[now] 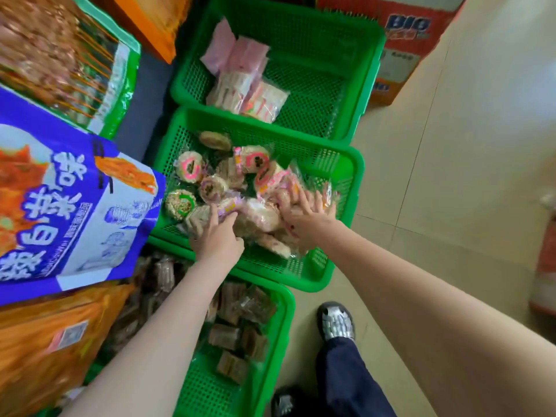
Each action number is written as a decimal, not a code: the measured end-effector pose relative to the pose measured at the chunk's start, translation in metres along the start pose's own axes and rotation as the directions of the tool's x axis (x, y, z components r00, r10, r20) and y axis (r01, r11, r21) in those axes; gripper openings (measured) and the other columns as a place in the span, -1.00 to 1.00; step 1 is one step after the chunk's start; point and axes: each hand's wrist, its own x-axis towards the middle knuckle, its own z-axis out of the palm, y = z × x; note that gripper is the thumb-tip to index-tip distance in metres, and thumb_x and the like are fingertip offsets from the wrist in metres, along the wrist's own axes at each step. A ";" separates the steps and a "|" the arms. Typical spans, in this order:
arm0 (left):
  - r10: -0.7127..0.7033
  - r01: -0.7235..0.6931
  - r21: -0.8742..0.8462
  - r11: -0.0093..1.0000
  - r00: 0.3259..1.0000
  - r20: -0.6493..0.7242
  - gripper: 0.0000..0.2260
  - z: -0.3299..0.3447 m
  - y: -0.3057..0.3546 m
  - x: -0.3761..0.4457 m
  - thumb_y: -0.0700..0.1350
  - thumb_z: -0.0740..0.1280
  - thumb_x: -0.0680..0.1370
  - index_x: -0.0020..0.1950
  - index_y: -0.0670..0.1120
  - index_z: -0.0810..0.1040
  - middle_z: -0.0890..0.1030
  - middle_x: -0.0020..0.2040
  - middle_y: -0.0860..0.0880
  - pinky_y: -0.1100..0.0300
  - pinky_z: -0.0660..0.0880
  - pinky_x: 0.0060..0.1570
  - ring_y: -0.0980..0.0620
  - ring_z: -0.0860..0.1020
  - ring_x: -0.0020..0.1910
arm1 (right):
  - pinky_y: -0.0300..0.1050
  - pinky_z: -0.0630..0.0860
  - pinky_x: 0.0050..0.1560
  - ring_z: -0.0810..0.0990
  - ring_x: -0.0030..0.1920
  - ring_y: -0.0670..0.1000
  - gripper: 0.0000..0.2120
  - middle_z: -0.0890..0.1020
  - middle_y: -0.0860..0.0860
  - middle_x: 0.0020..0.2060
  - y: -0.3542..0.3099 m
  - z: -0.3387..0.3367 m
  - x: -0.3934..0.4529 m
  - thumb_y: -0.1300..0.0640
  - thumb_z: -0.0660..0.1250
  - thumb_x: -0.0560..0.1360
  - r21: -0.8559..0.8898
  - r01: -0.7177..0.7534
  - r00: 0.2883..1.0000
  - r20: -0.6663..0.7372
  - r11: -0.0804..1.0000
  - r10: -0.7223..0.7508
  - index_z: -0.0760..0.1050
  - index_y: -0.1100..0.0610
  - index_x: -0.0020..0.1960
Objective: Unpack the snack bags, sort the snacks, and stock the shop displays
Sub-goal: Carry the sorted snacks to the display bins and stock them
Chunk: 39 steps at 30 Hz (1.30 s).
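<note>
Wrapped snacks [240, 182] are crowding the middle basket [337, 164]; the far basket's [316, 70] right half is lying open, bags [75, 206] overhanging at left.

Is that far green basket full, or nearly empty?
Nearly empty. The far basket holds only a small heap of pink and white packets at its left side; bare green mesh shows across the rest.
</note>
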 end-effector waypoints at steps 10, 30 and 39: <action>0.166 -0.166 -0.040 0.985 0.986 0.011 -0.48 -0.055 0.021 -0.128 -0.13 0.22 0.58 0.51 -0.10 0.13 0.23 0.48 -0.12 -0.01 0.35 0.27 -0.15 0.31 0.39 | 0.18 0.24 0.38 0.13 0.44 0.30 -0.34 0.09 0.24 0.47 0.063 -0.057 -0.178 0.06 0.31 0.50 0.342 -0.235 0.935 -0.175 0.910 0.308 0.11 0.03 0.51; 0.845 -0.849 0.183 -0.496 -0.423 0.329 -0.64 0.092 0.063 -0.893 -0.22 0.26 0.48 0.27 -0.17 0.50 0.37 0.34 -0.17 -0.04 0.35 0.26 -0.23 0.38 0.25 | 0.11 0.29 0.36 0.22 0.41 0.21 -0.50 0.12 0.14 0.46 -0.179 0.364 -1.105 0.02 0.27 0.54 0.782 -0.617 -0.093 -0.185 0.089 0.978 0.25 0.03 0.45; 0.445 -0.529 -0.018 -0.848 -0.732 0.516 -0.68 0.339 -0.154 -1.197 -0.18 0.21 0.54 0.30 -0.13 0.45 0.20 0.46 -0.13 -0.06 0.30 0.30 -0.20 0.24 0.36 | 0.06 0.29 0.37 0.12 0.47 0.22 -0.57 -0.05 0.13 0.50 -0.428 0.705 -1.271 0.06 0.31 0.52 0.778 -0.427 -0.385 0.305 -0.461 0.871 0.36 0.07 0.37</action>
